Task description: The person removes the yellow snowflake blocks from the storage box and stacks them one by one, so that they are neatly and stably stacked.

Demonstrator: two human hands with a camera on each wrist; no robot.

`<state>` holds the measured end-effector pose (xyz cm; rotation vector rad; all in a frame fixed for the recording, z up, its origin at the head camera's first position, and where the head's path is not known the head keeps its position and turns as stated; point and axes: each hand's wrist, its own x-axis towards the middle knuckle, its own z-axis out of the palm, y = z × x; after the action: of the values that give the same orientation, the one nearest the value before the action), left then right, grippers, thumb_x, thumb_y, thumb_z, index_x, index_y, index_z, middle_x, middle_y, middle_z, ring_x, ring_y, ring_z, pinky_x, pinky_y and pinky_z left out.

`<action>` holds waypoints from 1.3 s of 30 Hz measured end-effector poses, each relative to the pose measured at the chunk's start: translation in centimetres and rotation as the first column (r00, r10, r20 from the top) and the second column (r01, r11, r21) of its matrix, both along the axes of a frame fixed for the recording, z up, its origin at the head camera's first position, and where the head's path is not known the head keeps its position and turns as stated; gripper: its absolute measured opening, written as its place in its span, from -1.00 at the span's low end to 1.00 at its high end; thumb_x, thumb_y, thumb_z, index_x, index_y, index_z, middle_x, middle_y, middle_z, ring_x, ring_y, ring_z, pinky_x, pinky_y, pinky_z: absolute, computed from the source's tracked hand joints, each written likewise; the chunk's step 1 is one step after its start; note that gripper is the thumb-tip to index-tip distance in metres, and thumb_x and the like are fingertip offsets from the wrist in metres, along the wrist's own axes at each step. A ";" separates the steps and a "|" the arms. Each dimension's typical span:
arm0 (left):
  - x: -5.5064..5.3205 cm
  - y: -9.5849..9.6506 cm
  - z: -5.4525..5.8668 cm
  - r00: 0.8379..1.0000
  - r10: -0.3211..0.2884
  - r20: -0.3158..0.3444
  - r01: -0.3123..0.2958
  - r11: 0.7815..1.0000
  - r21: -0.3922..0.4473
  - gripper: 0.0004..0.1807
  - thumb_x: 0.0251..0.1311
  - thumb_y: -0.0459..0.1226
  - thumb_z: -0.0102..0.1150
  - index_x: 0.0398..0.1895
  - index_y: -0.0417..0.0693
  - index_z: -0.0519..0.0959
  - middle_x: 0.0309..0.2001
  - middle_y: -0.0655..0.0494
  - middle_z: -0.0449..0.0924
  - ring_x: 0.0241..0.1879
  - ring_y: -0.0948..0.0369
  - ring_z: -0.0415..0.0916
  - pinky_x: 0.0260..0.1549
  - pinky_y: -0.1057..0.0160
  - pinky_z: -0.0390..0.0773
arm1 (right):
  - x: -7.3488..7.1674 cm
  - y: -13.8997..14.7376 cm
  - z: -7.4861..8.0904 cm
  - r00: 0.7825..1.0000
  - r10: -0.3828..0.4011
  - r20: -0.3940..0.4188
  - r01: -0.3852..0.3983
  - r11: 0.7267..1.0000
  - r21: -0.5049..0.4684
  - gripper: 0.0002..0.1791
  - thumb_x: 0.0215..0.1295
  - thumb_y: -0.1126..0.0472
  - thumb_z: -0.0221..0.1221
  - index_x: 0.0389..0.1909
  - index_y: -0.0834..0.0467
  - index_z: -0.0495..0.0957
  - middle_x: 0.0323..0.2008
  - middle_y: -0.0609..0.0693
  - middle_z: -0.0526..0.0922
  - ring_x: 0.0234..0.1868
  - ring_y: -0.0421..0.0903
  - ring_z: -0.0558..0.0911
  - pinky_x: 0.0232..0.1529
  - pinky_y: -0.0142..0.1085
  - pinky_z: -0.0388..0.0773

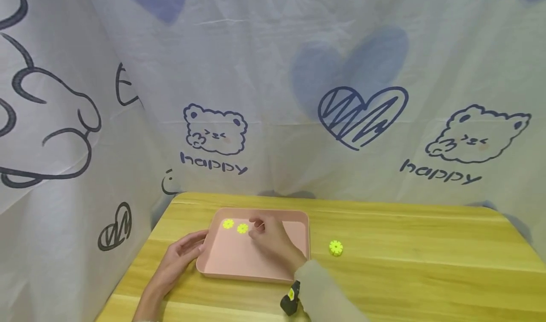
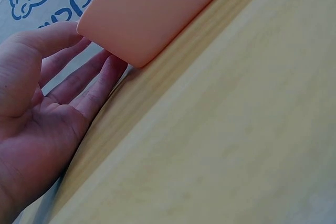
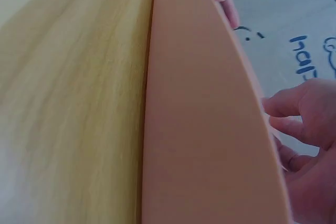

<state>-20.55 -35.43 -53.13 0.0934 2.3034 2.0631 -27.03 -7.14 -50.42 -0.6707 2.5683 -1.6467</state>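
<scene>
A shallow pink tray [image 1: 239, 260] lies on the wooden table. My left hand [image 1: 177, 260] is at its left side, thumb at the rim and lightly bent fingers touching the outer wall low down; the left wrist view shows this hand [image 2: 47, 93] palm-on. Over the tray's middle is my right hand [image 1: 273, 239], thumb and fingers bent; whether they pinch anything I cannot tell. Just left of those fingers lies a yellow-green notched disc [image 1: 242, 228], with a similar disc [image 1: 228, 224] farther left. The tray wall [image 3: 210, 129] hides the right fingertips in the right wrist view.
Right of the tray, on the table [image 1: 405, 265], sits another yellow-green notched piece [image 1: 336, 248], thicker than a single disc. White cloth [image 1: 273, 75] with printed bears and hearts hangs behind the table and along its left. A black strap [image 1: 291, 298] circles the right wrist.
</scene>
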 end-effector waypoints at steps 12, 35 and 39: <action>0.2 0.6 -0.1 1.000 -0.009 -0.016 0.009 1.000 0.011 -0.45 0.46 -0.30 0.20 0.42 -0.35 0.37 0.41 -0.29 0.38 0.20 0.36 0.53 0.18 0.42 0.50 | -0.6 -2.7 -0.8 0.988 -0.155 -0.012 0.153 0.959 0.239 -0.71 0.19 0.29 0.41 -0.07 0.22 0.67 -0.29 -0.01 0.60 -0.25 -0.09 0.53 -0.16 -0.20 0.58; 0.1 0.3 0.1 1.000 -0.015 -0.012 0.015 1.000 0.003 -0.44 0.47 -0.28 0.19 0.44 -0.34 0.35 0.42 -0.29 0.36 0.20 0.39 0.52 0.18 0.42 0.50 | -0.3 -1.0 -0.8 0.996 -0.092 0.017 0.089 0.987 0.132 -0.75 0.19 0.49 0.29 -0.22 0.10 0.63 -0.43 -0.10 0.58 -0.36 -0.17 0.53 -0.34 -0.30 0.53; 0.2 0.2 0.2 1.000 -0.014 -0.013 0.014 1.000 -0.003 -0.44 0.47 -0.28 0.19 0.44 -0.34 0.36 0.42 -0.29 0.36 0.20 0.40 0.52 0.18 0.43 0.50 | -0.1 -0.2 -0.7 0.998 -0.040 0.054 0.038 0.999 0.036 -0.78 0.27 0.52 0.20 -0.20 0.14 0.60 -0.42 -0.04 0.56 -0.40 -0.15 0.61 -0.38 -0.34 0.58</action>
<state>-20.35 -35.28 -52.93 0.1227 2.3060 2.0588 -27.11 -7.35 -51.12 -0.5689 2.5815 -1.6040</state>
